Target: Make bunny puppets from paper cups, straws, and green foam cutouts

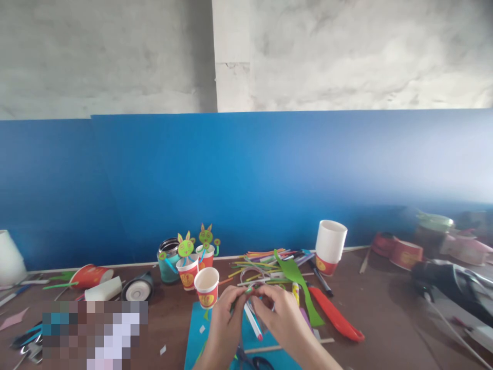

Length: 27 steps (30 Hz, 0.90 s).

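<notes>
My left hand (228, 314) and my right hand (276, 314) meet at their fingertips over a blue sheet (192, 329). Both are closed in a pinch on a small green piece (248, 290), mostly hidden by the fingers. Just below them is a white marker (252, 322) with a pink end. Dark-handled scissors (262, 363) lie partly under my wrists, near a thin wooden stick (265, 349). Left of my left hand stands a red and white paper cup (207, 289). Behind it, two more cups carry green animal-face cutouts (186, 246) with blue arms.
Coloured sticks and pens (262, 264) are heaped behind my hands. To the right lie a green cutout strip (298, 282) and a red pouch (335, 313). Stacked white cups (330, 246) stand near the blue partition (246, 180). A teal flask (168, 262) stands left, near a black lid (137, 290).
</notes>
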Motion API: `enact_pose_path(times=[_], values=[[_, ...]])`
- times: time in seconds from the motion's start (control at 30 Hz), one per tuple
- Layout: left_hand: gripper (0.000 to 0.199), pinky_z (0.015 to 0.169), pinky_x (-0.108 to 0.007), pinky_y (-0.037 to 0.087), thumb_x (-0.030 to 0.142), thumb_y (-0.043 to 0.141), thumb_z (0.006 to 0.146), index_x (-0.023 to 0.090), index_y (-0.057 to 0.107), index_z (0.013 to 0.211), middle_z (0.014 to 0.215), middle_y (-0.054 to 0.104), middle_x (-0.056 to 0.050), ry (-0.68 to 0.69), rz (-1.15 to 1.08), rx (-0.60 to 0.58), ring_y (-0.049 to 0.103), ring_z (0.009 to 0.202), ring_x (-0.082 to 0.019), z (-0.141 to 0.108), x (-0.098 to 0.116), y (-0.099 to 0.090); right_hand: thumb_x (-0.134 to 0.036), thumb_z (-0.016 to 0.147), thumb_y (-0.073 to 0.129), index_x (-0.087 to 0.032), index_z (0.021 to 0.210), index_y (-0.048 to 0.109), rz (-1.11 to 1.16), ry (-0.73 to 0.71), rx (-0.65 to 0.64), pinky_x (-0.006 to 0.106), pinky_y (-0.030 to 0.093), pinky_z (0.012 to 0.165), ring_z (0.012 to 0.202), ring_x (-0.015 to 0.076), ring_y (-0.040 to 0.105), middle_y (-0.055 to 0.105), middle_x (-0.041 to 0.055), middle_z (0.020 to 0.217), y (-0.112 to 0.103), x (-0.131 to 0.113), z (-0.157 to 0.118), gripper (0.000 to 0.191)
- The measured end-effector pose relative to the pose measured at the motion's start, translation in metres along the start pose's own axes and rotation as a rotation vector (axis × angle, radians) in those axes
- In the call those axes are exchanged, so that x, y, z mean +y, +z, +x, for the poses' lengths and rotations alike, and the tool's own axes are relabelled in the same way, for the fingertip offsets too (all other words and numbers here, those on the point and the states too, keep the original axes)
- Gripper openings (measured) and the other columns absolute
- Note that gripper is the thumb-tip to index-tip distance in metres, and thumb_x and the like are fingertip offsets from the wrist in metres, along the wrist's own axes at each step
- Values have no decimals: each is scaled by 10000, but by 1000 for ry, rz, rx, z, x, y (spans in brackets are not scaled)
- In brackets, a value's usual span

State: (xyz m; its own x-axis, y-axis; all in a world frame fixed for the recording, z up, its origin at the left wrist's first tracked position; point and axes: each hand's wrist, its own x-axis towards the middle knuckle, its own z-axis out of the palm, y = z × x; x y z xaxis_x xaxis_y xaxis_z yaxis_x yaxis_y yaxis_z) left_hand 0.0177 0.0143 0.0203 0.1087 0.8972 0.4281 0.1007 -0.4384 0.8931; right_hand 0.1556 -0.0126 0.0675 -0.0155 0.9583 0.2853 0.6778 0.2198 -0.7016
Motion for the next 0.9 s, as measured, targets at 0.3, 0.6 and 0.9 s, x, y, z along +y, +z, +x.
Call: enact_pose_path(times=[0.3, 0.6, 0.9], values=[[163, 725, -261, 449, 263, 522, 833, 190, 662, 875, 843, 666, -53, -36, 57, -117, 603, 814, -203, -1, 13, -2, -286, 763, 541, -216, 704, 685, -96, 35, -11, 245, 381, 588, 611, 173, 591, 652, -1, 578, 0, 4, 1, 170], [279, 664, -267, 432, 401, 451, 864, 182, 611, 801, 768, 644, -40, -77, 169, -50, 585, 744, -199, 2, 3, -5, -243, 743, 539, -187, 953, 580, 395, 114, -235, 213, 404, 529, 551, 138, 577, 636, -24, 603, 21, 22, 2, 222], [392, 466, -216, 313, 552, 508, 791, 168, 579, 752, 538, 472, 41, -264, -50, -12, 427, 489, -111, 6, -1, -7, -306, 797, 501, -194, 946, 595, 265, 133, -233, 203, 352, 437, 412, 129, 521, 515, -69, 422, 16, 18, 1, 209]])
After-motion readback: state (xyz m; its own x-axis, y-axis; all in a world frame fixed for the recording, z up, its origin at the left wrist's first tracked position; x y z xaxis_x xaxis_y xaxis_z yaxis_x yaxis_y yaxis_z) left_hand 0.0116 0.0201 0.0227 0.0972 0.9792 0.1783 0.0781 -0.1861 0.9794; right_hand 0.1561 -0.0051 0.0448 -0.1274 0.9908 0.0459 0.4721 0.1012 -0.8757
